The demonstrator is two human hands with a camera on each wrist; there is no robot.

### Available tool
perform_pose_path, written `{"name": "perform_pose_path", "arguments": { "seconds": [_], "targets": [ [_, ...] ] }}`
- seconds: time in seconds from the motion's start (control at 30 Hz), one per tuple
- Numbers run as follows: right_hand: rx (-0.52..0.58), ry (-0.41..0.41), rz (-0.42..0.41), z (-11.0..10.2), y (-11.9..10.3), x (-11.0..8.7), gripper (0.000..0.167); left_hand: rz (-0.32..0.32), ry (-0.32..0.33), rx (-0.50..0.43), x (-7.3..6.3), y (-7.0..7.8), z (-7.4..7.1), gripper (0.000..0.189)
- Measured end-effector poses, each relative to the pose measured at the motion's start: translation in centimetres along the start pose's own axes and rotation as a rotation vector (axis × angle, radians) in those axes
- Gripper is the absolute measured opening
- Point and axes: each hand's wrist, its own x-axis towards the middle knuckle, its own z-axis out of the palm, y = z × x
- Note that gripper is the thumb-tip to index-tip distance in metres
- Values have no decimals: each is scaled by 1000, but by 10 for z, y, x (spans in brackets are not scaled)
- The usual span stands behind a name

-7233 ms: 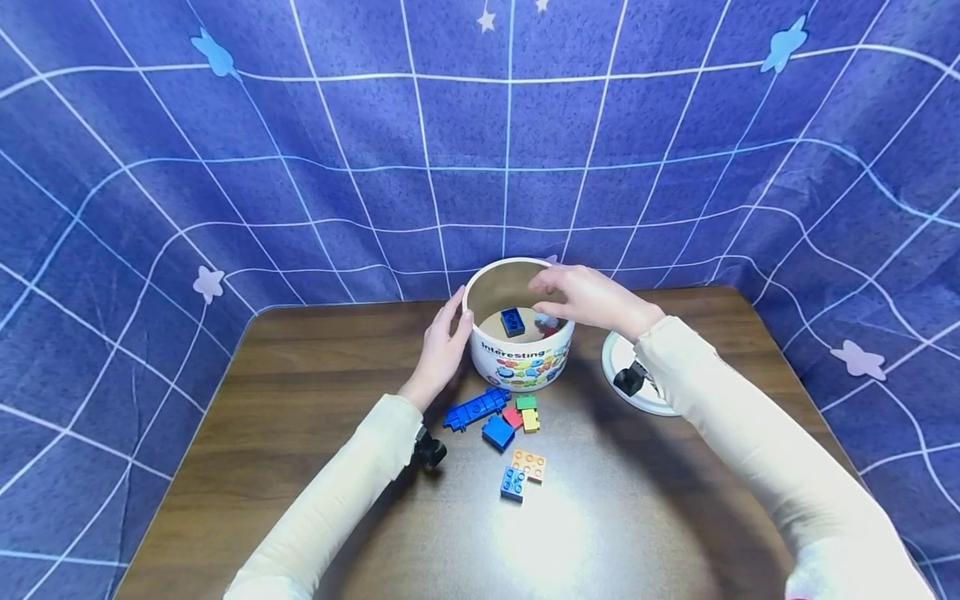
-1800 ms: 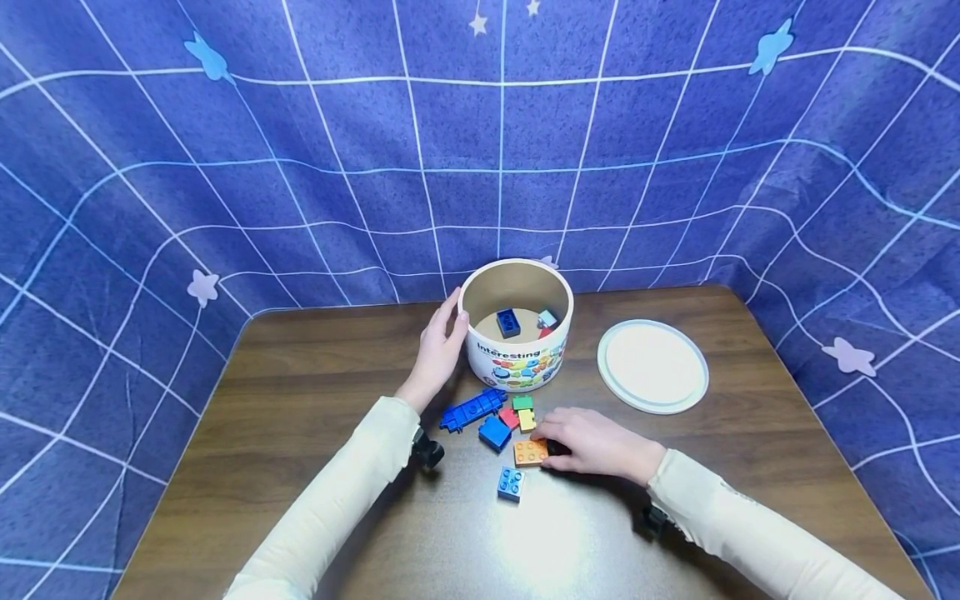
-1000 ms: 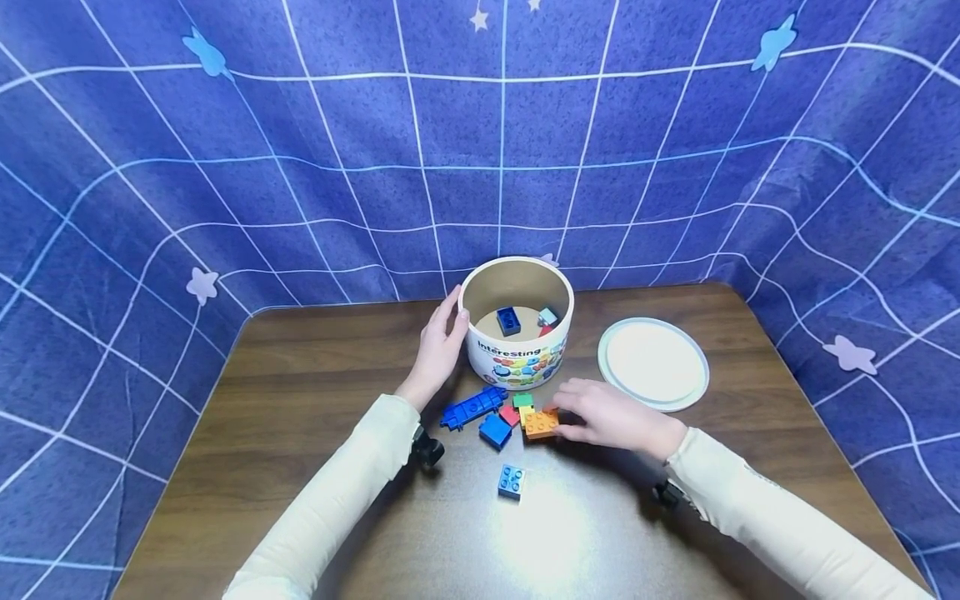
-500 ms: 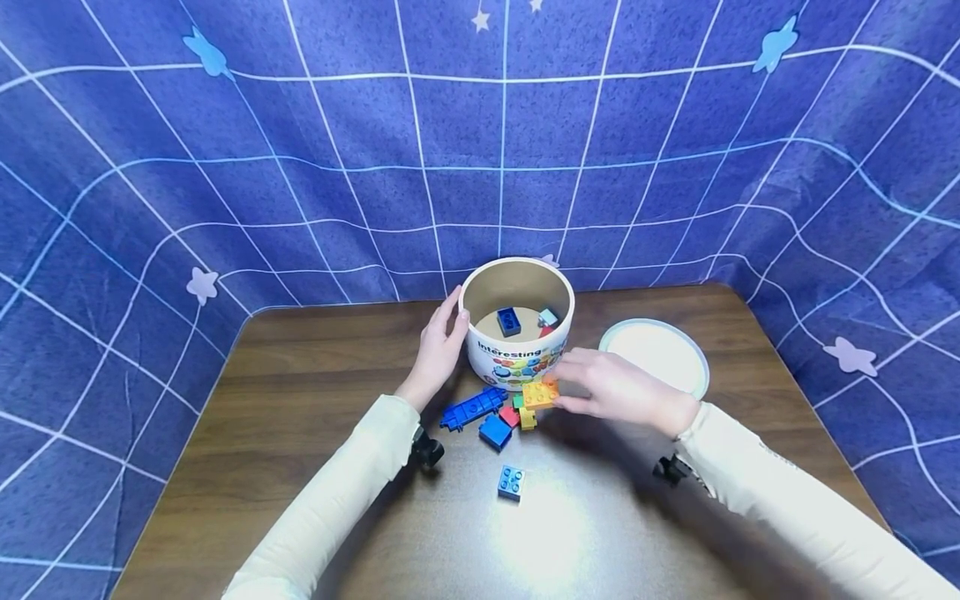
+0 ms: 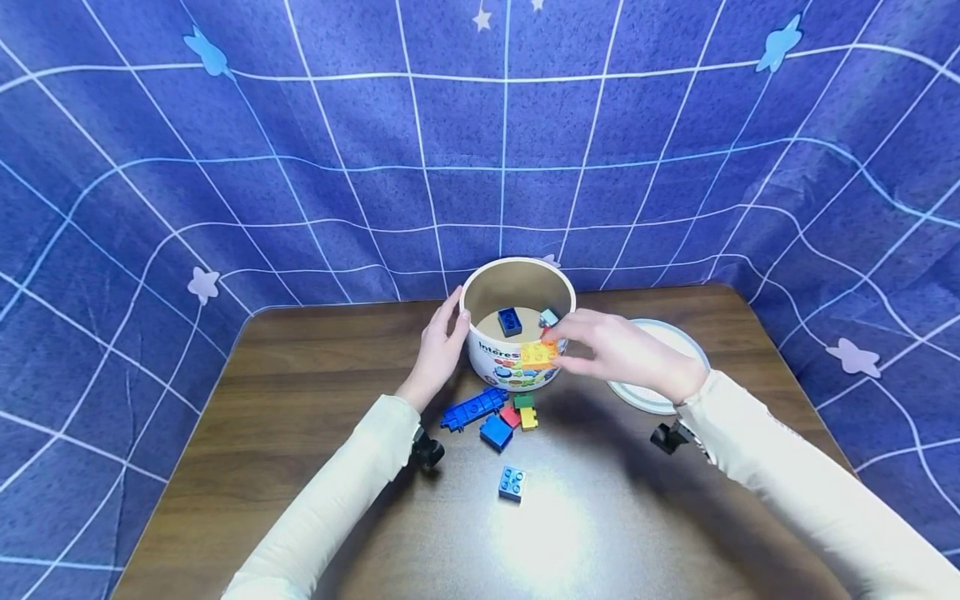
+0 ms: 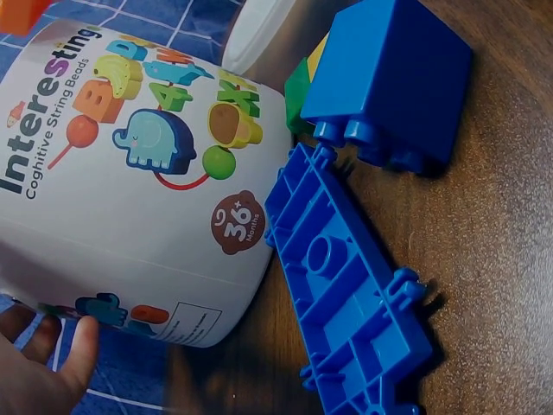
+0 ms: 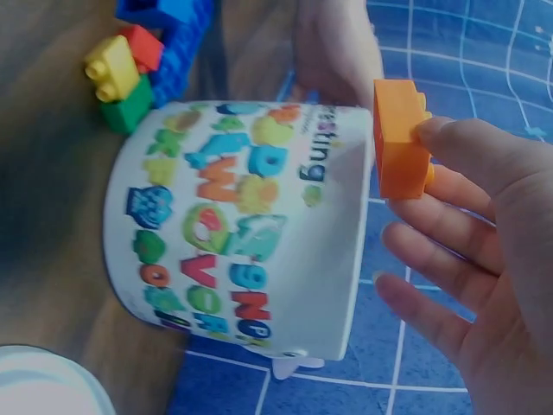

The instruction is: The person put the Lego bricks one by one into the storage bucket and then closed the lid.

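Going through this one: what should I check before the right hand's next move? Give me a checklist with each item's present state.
1. Orange brick held: ok; the right hand pinches it with its fingers.
2. White tub steadied: ok; the left hand rests against its side.
3. Tub uncovered: ok; the white lid lies on the table.
4. Orange brick over the tub's opening: not ok; the head view shows it at the near side.
5. Gap between orange brick and tub: cannot tell.

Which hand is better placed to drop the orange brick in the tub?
Probably the right hand: it pinches the orange brick close to the tub, while the left hand touches the tub's side.
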Motion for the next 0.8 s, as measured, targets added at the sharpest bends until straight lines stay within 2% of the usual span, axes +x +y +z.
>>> {"name": "perform_pose_path", "arguments": {
  "seconds": [0.3, 0.57, 0.8],
  "targets": [
    [26, -12, 49, -12, 12, 21, 29, -3, -7, -4, 1, 0, 0, 56],
    [18, -30, 125, -11, 28, 40, 30, -10, -11, -4, 0, 0, 0, 56],
    [8, -49, 156, -7, 44, 56, 29, -10, -3, 3, 1, -1, 1, 55]
  ]
}}
